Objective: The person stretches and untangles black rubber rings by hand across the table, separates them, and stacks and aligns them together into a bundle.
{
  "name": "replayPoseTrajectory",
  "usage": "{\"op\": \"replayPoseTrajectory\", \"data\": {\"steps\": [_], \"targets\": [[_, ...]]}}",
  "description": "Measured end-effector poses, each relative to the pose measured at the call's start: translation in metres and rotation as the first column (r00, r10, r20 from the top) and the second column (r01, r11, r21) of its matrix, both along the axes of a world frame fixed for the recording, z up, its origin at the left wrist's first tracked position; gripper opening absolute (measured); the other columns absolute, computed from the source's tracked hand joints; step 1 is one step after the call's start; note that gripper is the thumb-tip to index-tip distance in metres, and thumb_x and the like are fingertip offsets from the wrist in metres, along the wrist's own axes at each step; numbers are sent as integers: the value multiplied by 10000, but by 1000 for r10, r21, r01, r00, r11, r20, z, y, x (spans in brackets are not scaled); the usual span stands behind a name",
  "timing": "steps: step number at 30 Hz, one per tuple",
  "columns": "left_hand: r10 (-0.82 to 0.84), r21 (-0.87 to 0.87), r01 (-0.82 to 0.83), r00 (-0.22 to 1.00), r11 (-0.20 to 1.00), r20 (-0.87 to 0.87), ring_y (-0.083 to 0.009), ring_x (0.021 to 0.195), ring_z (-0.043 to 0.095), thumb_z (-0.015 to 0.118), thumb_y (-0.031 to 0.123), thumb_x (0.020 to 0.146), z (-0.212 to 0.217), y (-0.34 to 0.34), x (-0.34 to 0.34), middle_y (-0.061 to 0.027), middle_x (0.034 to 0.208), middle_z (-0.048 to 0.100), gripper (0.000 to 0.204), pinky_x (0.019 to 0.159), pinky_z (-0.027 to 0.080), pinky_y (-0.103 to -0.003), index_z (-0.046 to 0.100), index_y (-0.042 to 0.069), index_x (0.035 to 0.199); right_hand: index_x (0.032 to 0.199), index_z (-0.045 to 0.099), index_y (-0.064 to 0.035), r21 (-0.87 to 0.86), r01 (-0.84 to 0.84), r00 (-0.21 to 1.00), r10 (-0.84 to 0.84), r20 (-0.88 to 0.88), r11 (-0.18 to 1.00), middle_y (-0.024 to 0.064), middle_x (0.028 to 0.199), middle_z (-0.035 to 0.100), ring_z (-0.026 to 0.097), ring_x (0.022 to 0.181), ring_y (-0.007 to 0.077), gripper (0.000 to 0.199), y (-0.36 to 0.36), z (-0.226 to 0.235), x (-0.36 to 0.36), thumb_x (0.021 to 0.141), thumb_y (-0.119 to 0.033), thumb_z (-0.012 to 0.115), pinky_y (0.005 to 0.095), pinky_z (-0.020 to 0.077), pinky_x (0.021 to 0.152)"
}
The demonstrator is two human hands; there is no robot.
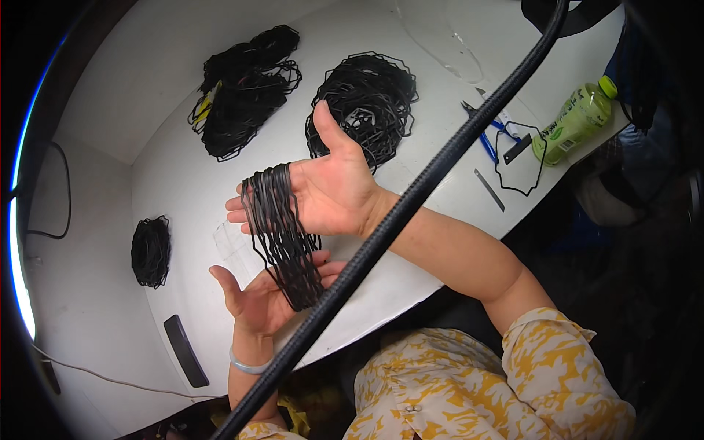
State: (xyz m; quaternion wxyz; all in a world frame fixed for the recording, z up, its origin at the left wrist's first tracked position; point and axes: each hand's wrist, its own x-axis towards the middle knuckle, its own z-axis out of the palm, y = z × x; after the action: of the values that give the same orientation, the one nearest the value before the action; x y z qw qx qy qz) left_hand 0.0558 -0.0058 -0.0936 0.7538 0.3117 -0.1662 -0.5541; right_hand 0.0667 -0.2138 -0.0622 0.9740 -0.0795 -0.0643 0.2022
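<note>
So the right hand [334, 192] was held out flat over the tabletop [183, 191], palm up and fingers spread, with a bundle of black loops [281, 233] draped over its fingers. The left hand [257, 293] sat just below, palm up and open too, with the bottom end of that bundle resting in it. Neither hand was squeezing anything; the loops just hung between them.

Around them on the tabletop: a big loose pile [364, 103] right behind the right hand, another tangled heap [242, 92] further left, and a small tidy stack [150, 251] off by the left edge. A single loop [521, 158] lay well apart to the right, near a green bottle [576, 117] and a blue pen [485, 139]. A thick black cable [411, 198] cut diagonally across the view in front of the forearm.

My take on doing this bit right: keep the upper fingers spread so the loops stay lined up side by side, and let the lower palm only support the weight. Pinch too early and the strands would probably cross and knot. I couldn't tell how many loops were in the bundle.
</note>
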Motion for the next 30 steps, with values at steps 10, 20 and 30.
{"op": "replayPoseTrajectory", "data": {"steps": [10, 20, 30], "targets": [[555, -150, -544, 830, 826, 48, -454, 1414, 151, 241, 851, 789, 38, 13, 22, -359, 1487, 160, 1206, 1140, 185, -560, 133, -174, 1416, 1378, 277, 180, -193, -537, 749, 570, 338, 821, 366, 1385, 370, 353, 1326, 473, 1301, 35, -13, -37, 695, -923, 192, 576, 292, 1083], [590, -200, -585, 807, 786, -40, -492, 1407, 121, 356, 895, 708, 43, 28, 23, -389, 1481, 119, 1309, 1114, 179, -617, 106, -177, 1416, 1382, 273, 181, -154, -626, 745, 644, 173, 765, 400, 1410, 296, 328, 1344, 464, 1261, 46, -34, -31, 735, -899, 195, 530, 293, 1097], [564, -260, -560, 823, 787, -67, -487, 1376, 230, 417, 768, 823, 34, 38, 32, -380, 1461, 196, 1145, 1102, 244, -603, 127, -170, 1412, 1371, 336, 154, -169, -505, 839, 527, 132, 846, 322, 1389, 401, 399, 1318, 398, 1125, 56, -48, -29, 828, -821, 195, 496, 319, 1090]]}}
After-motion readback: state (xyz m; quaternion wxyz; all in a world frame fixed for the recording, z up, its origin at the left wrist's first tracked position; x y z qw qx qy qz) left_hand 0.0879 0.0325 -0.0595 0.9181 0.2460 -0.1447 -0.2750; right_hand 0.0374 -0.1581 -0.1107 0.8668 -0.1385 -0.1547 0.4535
